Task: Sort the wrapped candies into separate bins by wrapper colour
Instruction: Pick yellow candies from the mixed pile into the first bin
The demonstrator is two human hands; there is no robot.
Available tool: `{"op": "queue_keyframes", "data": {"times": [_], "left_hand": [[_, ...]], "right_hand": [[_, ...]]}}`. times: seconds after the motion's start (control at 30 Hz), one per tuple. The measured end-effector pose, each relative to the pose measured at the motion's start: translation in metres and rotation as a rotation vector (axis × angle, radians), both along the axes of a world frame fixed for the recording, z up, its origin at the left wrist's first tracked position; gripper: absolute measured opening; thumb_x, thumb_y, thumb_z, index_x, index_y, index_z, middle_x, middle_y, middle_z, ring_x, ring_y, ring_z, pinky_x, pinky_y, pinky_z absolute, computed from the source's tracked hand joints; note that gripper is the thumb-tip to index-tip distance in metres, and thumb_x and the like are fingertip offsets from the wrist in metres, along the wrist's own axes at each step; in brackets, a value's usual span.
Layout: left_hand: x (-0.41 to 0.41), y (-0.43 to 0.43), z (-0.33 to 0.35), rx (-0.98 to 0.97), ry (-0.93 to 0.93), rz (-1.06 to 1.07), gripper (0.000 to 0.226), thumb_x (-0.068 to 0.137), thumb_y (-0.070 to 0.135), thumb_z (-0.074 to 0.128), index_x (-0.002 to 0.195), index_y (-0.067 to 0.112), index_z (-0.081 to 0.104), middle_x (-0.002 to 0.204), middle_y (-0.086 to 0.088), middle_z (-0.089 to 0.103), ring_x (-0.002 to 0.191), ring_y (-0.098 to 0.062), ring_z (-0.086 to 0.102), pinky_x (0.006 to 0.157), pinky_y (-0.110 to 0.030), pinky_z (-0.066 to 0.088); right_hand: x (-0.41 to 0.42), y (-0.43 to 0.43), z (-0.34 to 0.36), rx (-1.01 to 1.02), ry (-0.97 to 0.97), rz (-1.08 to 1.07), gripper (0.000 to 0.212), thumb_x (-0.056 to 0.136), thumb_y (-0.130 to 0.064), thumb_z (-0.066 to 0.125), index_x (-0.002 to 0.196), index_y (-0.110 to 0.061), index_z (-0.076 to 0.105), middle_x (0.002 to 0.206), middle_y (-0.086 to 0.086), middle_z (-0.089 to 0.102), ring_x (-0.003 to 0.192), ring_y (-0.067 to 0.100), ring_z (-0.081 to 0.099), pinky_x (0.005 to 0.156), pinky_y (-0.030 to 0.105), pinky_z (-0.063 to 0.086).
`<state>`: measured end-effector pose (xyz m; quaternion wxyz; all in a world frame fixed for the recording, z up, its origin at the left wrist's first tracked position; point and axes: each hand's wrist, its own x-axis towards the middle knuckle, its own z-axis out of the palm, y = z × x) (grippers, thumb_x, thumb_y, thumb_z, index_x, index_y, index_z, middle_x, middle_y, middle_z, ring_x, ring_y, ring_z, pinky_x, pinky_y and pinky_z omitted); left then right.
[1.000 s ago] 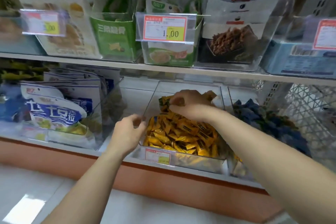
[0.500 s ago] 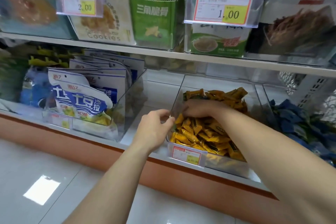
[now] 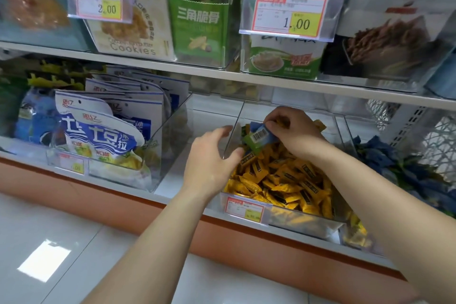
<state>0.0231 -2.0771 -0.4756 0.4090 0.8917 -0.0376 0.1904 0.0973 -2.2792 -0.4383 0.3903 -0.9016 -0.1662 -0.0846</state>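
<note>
Since half a second ago your right hand (image 3: pixel 293 131) has come up out of the heap, where it lay palm-down, and it now brings a catch with it. Your left hand (image 3: pixel 209 158) has uncurled too.

That catch is the stray candies (image 3: pixel 257 137): a blue wrapper with a barcode facing you and a green one under it (one piece or two, I cannot tell). They hang just above the back-left corner of the clear bin (image 3: pixel 308 223), over the yellow candies (image 3: pixel 286 180) they don't belong with. That, I judge, is why you have lifted them clear.

Your right fingertips and thumb pinch the wrappers by their upper edge, at about two o'clock from the barcode, knuckles arched.

Your left hand waits at eight o'clock from the strays. Its fingers are spread and relaxed, gripping nothing, and its thumb reaches over the bin's left wall towards the yellow wrappers. It looks ready to take the hand-off.

The blue candies (image 3: pixel 394 165) lie at three o'clock from the yellow heap, the likely home for the blue wrapper.
</note>
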Motion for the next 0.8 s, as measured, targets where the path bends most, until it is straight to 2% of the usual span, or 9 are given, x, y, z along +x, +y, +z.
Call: {"op": "queue_keyframes", "data": {"times": [0.1,0.2,0.3,0.4,0.53,0.63,0.7,0.8], "left_hand": [[-0.001,-0.015,0.006,0.007,0.000,-0.057,0.066,0.080,0.060,0.062,0.139,0.031,0.052,0.127,0.011,0.064,0.119,-0.012,0.053,0.099,-0.036,0.043],[-0.002,-0.022,0.009,-0.137,-0.019,-0.046,0.050,0.083,0.052,0.072,0.126,0.029,0.063,0.110,0.013,0.071,0.103,-0.007,0.064,0.090,-0.039,0.053],[0.001,-0.008,0.009,-0.208,-0.023,0.025,0.041,0.084,0.043,0.075,0.121,0.029,0.064,0.100,0.016,0.069,0.093,0.001,0.065,0.084,-0.029,0.056],[0.002,0.009,0.008,-0.270,-0.028,0.057,0.036,0.085,0.036,0.075,0.118,0.030,0.061,0.094,0.022,0.065,0.090,0.008,0.062,0.077,-0.015,0.052],[0.002,0.018,0.005,-0.342,-0.023,0.086,0.033,0.085,0.031,0.075,0.112,0.032,0.056,0.097,0.015,0.066,0.087,-0.001,0.065,0.075,-0.025,0.056],[0.001,0.018,0.003,-0.363,-0.033,0.108,0.033,0.087,0.030,0.073,0.113,0.030,0.053,0.097,0.013,0.065,0.084,0.005,0.063,0.069,-0.019,0.055],[0.001,0.018,0.002,-0.379,-0.042,0.118,0.032,0.088,0.031,0.072,0.114,0.031,0.052,0.096,0.015,0.063,0.084,0.009,0.060,0.068,-0.020,0.055],[0.002,0.018,0.000,-0.385,-0.034,0.108,0.032,0.089,0.031,0.071,0.115,0.031,0.053,0.096,0.015,0.064,0.085,0.008,0.061,0.069,-0.021,0.054]], "right_hand": [[-0.011,0.002,0.004,0.175,0.095,0.063,0.014,0.097,-0.024,0.061,0.087,-0.032,0.068,0.094,-0.015,0.070,0.090,0.000,0.064,0.076,0.020,0.049],[-0.016,0.003,0.004,0.218,0.130,0.134,0.011,0.097,-0.023,0.062,0.092,-0.030,0.069,0.092,-0.012,0.073,0.087,-0.001,0.066,0.078,0.019,0.051],[-0.010,-0.013,0.005,0.005,0.074,0.071,0.010,0.097,-0.027,0.060,0.096,-0.030,0.069,0.084,-0.016,0.072,0.080,-0.004,0.064,0.068,0.011,0.044],[0.004,-0.034,-0.005,-0.209,0.087,-0.037,0.011,0.097,-0.029,0.060,0.102,-0.029,0.070,0.103,-0.013,0.069,0.095,0.006,0.061,0.080,0.021,0.043],[0.024,-0.035,-0.018,-0.265,0.016,-0.040,0.018,0.095,-0.027,0.060,0.110,-0.028,0.070,0.112,-0.008,0.068,0.102,0.011,0.061,0.085,0.026,0.042],[0.048,-0.016,-0.021,-0.352,0.026,0.068,0.026,0.096,-0.022,0.059,0.120,-0.023,0.068,0.122,-0.001,0.067,0.107,0.014,0.060,0.087,0.026,0.041],[0.066,0.000,-0.023,-0.461,0.075,0.104,0.026,0.096,-0.023,0.059,0.120,-0.021,0.068,0.125,0.002,0.065,0.111,0.020,0.059,0.089,0.028,0.042],[0.085,0.016,-0.027,-0.739,0.182,0.087,0.025,0.091,-0.036,0.064,0.110,-0.022,0.070,0.114,0.004,0.067,0.097,0.022,0.059,0.080,0.033,0.047]]}}
